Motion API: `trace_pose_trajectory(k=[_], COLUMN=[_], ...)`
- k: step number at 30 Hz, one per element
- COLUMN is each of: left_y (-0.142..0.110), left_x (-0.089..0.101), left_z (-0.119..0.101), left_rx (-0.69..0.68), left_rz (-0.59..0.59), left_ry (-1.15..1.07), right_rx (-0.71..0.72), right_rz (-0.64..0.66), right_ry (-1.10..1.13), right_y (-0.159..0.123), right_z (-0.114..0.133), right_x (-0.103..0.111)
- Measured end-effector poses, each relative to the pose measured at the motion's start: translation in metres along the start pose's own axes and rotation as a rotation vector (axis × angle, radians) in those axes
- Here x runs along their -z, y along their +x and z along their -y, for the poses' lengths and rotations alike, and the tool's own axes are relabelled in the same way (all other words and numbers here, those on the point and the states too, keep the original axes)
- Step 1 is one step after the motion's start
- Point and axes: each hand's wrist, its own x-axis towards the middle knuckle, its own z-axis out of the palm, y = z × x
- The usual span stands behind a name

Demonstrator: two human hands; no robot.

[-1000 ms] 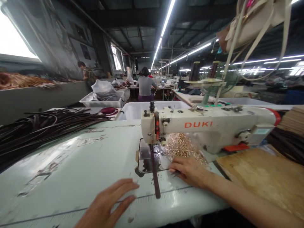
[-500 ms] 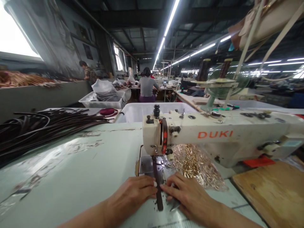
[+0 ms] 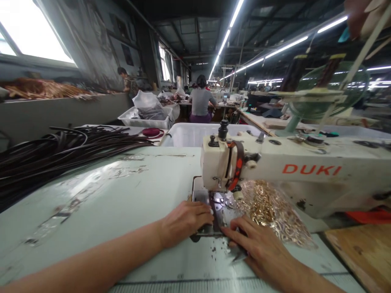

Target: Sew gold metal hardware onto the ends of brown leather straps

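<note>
A dark brown strap (image 3: 216, 217) lies lengthwise on the metal plate of a white sewing machine (image 3: 244, 162), running in under its presser foot. My left hand (image 3: 189, 219) lies at the strap's left edge, fingers together and pressed down on it; something white shows at a fingertip. From the right, the index finger of my right hand (image 3: 259, 242) reaches the strap's near end. The other fingers of that hand curl around a small pointed metal blade (image 3: 240, 256); its handle is hidden in the palm.
Behind the right hand lies a clear bag of gold-coloured metal hardware (image 3: 262, 203). Many dark straps (image 3: 70, 150) lie at the left, by a maroon roll (image 3: 152, 132). A wooden board (image 3: 363, 252) is at the right. A white bin (image 3: 189, 134) stands behind; a person (image 3: 201, 101) sits beyond.
The strap has moved forward under the machine, so its near end now lies between my fingers. Both hands have moved along with it. The view has turned slightly left.
</note>
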Motion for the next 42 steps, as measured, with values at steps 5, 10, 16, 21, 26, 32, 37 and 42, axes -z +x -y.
trace_pose_trajectory(k=[5,10,16,21,26,32,37,42], left_y=[0.003,0.008,0.014,0.017,0.025,0.030,0.025,0.025], left_x=[0.000,-0.001,0.002,0.003,0.001,0.004,0.004,0.009], left_z=[0.015,0.030,0.047,0.060,0.075,0.085,0.081,0.072], left_rx=[-0.010,-0.007,0.003,0.037,0.075,-0.006,0.000,0.000], left_rz=[-0.012,-0.050,-0.091,-0.092,-0.087,0.027,0.042,0.055], left_ry=[-0.023,-0.040,-0.075,-0.111,-0.115,-0.149,-0.113,-0.072], right_rx=[-0.008,-0.019,-0.028,-0.045,-0.049,-0.059,-0.060,-0.053], right_rz=[0.005,-0.025,-0.047,-0.046,-0.052,-0.044,-0.040,-0.052], right_ry=[0.013,0.017,0.040,0.047,0.054,0.058,0.058,0.056], right_y=[0.000,0.000,0.001,-0.001,-0.001,-0.001,-0.001,-0.002], right_z=[-0.001,-0.001,0.000,-0.001,-0.001,-0.001,-0.002,-0.001], right_x=[-0.001,-0.002,-0.001,-0.003,-0.003,-0.003,-0.003,-0.004])
